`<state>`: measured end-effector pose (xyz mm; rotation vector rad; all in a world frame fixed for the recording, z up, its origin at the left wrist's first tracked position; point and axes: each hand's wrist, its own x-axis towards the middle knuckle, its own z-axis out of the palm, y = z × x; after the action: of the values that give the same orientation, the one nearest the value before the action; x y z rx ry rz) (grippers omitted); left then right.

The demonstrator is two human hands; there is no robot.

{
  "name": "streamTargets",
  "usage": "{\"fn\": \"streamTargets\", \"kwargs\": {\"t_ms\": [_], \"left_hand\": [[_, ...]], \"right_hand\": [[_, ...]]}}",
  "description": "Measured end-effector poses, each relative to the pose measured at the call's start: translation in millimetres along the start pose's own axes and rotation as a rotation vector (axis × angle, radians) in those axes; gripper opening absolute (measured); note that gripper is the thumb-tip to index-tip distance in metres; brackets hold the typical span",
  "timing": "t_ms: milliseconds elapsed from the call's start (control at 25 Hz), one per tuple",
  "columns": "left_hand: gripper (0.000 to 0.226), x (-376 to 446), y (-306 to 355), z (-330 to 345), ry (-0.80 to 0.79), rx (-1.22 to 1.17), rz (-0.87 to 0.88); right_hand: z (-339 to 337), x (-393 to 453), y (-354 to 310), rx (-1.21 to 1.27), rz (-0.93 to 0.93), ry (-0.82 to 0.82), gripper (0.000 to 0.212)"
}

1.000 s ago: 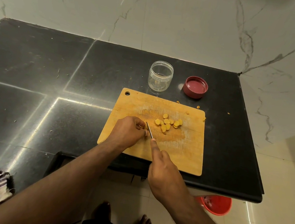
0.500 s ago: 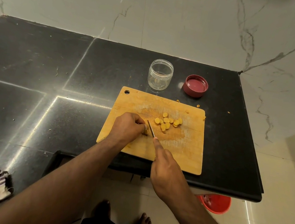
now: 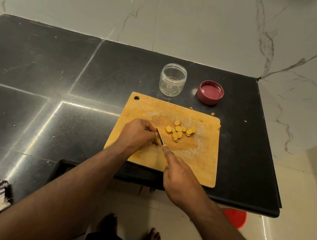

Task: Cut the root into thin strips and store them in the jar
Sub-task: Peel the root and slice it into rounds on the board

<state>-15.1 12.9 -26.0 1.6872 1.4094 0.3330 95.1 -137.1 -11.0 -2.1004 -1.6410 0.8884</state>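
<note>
Not much has shifted since the earlier frame, the knife (image 3: 160, 137) just sits a touch lower against the root (image 3: 156, 140). Roughly a dozen round slices (image 3: 179, 131) lie just beyond the fingertips; no strips yet, and the jar (image 3: 172, 81) well past them looks empty. Left hand (image 3: 136, 134) curls over the root, pinning it. Right hand (image 3: 180, 182) grips the handle, forefinger along the spine.

Beyond the wooden cutting board's (image 3: 198, 166) far edge, an open clear jar (image 3: 172, 82) and a red lid (image 3: 210, 92) stand side by side, while dark countertop (image 3: 36, 82) stretches bare to the board's left.
</note>
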Motion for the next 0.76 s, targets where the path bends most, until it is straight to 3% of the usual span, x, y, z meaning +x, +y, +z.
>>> {"fn": "streamTargets", "kwargs": {"t_ms": [360,760], "left_hand": [[0.005,-2.5,4.3,-1.0,0.008,-0.012,-0.035],[0.006,-7.3,2.1,1.0,0.015,-0.013,-0.013]], "right_hand": [[-0.8,10.5,-8.3,-0.108,0.011,-0.049,0.066],[10.1,-42.5,16.3,-0.018,0.039,0.092,0.060]]}}
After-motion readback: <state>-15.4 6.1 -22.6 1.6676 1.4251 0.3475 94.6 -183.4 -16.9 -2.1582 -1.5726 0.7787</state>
